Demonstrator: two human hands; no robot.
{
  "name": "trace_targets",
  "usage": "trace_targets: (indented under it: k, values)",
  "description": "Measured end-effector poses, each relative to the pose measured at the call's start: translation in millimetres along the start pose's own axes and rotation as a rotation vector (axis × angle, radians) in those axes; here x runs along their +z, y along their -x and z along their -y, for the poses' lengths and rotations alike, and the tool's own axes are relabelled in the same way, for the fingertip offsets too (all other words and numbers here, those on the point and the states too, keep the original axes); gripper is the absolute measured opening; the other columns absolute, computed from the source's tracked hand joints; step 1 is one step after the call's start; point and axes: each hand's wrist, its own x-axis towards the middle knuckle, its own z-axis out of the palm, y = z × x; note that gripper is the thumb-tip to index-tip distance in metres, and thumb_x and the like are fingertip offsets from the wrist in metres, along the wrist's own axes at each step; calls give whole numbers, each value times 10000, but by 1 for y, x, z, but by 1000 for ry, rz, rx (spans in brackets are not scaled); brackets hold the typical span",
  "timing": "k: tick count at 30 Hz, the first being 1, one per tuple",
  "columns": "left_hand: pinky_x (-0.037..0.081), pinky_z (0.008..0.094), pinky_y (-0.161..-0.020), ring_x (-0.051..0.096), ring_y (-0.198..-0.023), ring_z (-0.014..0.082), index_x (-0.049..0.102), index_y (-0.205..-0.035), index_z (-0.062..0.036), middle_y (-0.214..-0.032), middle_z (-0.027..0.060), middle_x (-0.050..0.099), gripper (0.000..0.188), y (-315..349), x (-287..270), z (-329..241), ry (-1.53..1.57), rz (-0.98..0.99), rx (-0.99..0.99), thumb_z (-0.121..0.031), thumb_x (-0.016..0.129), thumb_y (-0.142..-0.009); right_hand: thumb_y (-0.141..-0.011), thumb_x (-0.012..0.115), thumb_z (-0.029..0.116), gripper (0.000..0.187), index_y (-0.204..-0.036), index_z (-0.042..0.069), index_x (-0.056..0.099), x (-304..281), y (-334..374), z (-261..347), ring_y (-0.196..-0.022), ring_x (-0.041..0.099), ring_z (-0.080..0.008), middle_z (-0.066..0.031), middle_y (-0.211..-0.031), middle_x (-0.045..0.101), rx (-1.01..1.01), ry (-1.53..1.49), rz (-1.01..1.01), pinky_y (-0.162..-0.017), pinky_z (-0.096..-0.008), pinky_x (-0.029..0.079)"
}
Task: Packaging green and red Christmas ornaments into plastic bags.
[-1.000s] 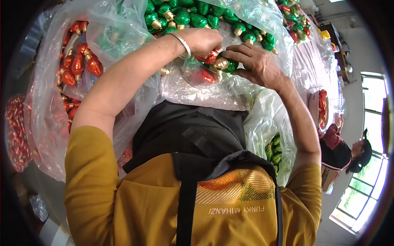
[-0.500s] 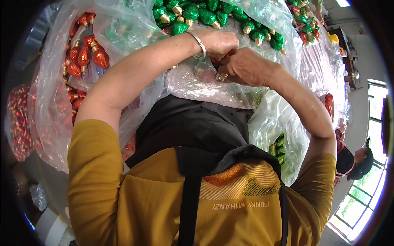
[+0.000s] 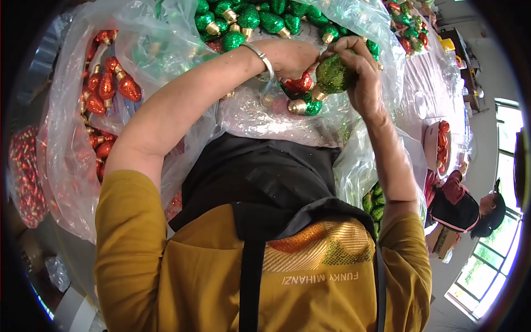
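My left hand (image 3: 293,57), with a silver bangle at its wrist, closes on a red glitter bulb ornament (image 3: 300,83). My right hand (image 3: 362,74) grips a larger olive-green glitter bulb ornament (image 3: 333,73), its gold cap pointing down and left towards the red one. Just below them is a bright green glitter bulb ornament (image 3: 313,105) with a gold cap. Whether these three are joined I cannot tell. Under my hands lies glitter-dusted clear plastic (image 3: 260,119).
Several green ornaments (image 3: 249,19) lie at the far side. Red ornaments (image 3: 108,86) sit among plastic sheeting on the left. A bag of olive-green ornaments (image 3: 376,202) stands by my right elbow. At the far right another person (image 3: 464,210) is beside a container of red ornaments (image 3: 442,144).
My right hand has lifted and turned, bringing the olive-green ornament into sight. The red and bright green ornaments now show below my left hand, which has barely moved.
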Motion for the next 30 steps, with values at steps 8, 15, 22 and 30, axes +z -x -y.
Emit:
trace_targets:
  k: [8, 15, 22, 30]
  values:
    - [475, 341, -620, 619, -716, 233, 605, -938, 11, -741, 104, 600, 140, 8, 14, 11, 252, -640, 176, -51, 572, -817, -872, 637, 207, 410, -1134, -22, 420, 26, 20, -10, -787, 552, -123, -81, -871, 578, 48, -94, -89, -688, -261, 463]
    - [467, 297, -722, 598, -803, 240, 616, -963, -4, -887, 106, 597, 151, 18, 44, 24, 126, -983, 90, -24, 579, -818, -814, 723, 156, 441, -1093, -30, 436, 43, 6, -19, -730, 531, -88, -67, -859, 568, -212, -94, -155, -624, -226, 454]
    - [468, 296, -724, 599, -798, 231, 622, -942, 7, -875, 105, 599, 137, 16, 52, 34, 274, -926, 42, -7, 562, -820, -783, 747, 93, 434, -1079, -18, 450, 33, -3, -15, -792, 577, -110, -82, -896, 588, -15, -22, -104, -643, -250, 489]
    - [475, 290, -689, 605, -790, 221, 629, -952, 6, -888, 101, 605, 151, 13, 53, 37, 236, -910, 67, -4, 547, -826, -748, 755, 81, 336, -999, -1, 547, 30, 1, -26, -871, 643, -210, -120, -937, 622, -678, 105, -54, -716, -324, 520]
